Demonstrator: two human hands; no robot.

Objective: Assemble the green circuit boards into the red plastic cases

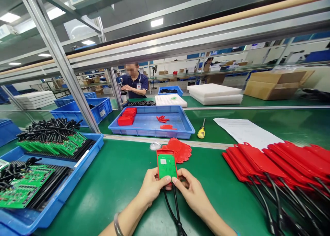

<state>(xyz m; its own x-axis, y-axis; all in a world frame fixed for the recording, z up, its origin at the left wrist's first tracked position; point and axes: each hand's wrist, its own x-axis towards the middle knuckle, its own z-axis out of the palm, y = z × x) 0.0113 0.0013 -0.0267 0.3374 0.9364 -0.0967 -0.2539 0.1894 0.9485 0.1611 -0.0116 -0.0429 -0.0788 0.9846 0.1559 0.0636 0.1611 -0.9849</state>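
Observation:
A green circuit board [166,165] sits in a red plastic housing [165,152], held upright over the green bench. My left hand [151,186] grips its lower left side, the thumb pressing on the board's bottom edge. On the lower right side my right hand [192,188] grips the same housing, its thumb near the cable exit. Two black cables [176,203] run down from the board between my wrists. Just behind the housing lie several red plastic pieces with scalloped edges [180,150], and a small clear plastic bag [155,146] is beside them.
On the left, a blue bin [89,157] holds circuit boards with black cables. Red cased units [250,160] are stacked at right. Further back are a shallow blue tray [152,131] with red parts, a yellow screwdriver [201,132], paper [244,131] and a person [135,81] working.

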